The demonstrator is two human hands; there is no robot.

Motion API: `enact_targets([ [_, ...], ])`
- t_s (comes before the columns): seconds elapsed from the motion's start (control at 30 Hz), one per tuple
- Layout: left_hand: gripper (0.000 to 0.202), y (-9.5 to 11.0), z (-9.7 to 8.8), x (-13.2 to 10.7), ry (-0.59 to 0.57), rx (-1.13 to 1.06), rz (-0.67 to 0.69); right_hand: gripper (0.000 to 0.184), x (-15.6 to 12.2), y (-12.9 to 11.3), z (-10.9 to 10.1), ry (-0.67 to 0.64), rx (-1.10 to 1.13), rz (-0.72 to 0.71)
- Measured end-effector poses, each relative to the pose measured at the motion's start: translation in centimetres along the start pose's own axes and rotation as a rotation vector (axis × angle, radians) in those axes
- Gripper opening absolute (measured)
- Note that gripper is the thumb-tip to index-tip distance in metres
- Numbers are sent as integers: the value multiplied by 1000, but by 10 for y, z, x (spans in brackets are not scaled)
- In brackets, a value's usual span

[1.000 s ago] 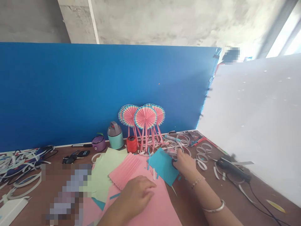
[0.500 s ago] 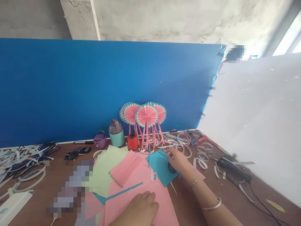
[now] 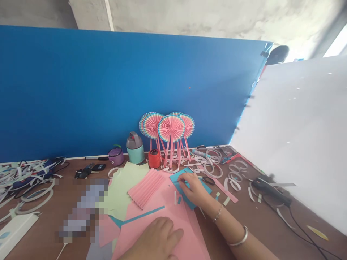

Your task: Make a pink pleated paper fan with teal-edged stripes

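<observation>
Brown tabletop [image 3: 262, 227] — left hand [image 3: 156, 236] unclenched on pink paper [image 3: 189, 225], right hand [image 3: 193, 188] curled, grip unclear.

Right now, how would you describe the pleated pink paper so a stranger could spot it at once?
Find the big blue panel, then the round pink fans in front of it. Nearer the camera, right of the pale green sheets, lies the pleated pink paper; raised ridges set it apart from the flat pink sheets.

Left hand [image 3: 158, 236] at bottom centre, palm down, fingers loosely bent, thumb angled right. Right arm [image 3: 230, 224] enters lower right; right hand [image 3: 193, 187] just right of centre, fingers curled leftward.
</observation>
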State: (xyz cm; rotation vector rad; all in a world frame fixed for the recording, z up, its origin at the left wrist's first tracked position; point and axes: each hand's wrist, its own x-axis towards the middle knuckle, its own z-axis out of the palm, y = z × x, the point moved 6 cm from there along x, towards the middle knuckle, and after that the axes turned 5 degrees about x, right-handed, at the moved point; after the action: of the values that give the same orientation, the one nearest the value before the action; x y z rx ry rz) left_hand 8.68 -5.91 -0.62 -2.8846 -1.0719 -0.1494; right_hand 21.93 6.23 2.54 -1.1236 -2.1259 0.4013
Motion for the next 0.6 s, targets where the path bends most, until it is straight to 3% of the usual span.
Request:
enact_targets([
  [0.1, 45, 4, 9, 6, 9, 67, 0, 13, -3, 6, 5, -65, 121, 207],
  [0.2, 37, 5, 19, 8, 88, 88, 21, 13, -6, 13, 15, -155, 159, 421],
  [0.3, 38, 4, 27, 6, 178, 120, 49, 19, -10, 16, 25, -233, 159, 541],
  [0.47, 42, 5, 19, 1, 299, 194, 105, 10, -10, 17, 31, -195, 223, 538],
  [0.6, 39, 4, 13, 1, 247, 147, 88, 19, -4, 28, 14, -5, 367, 487],
])
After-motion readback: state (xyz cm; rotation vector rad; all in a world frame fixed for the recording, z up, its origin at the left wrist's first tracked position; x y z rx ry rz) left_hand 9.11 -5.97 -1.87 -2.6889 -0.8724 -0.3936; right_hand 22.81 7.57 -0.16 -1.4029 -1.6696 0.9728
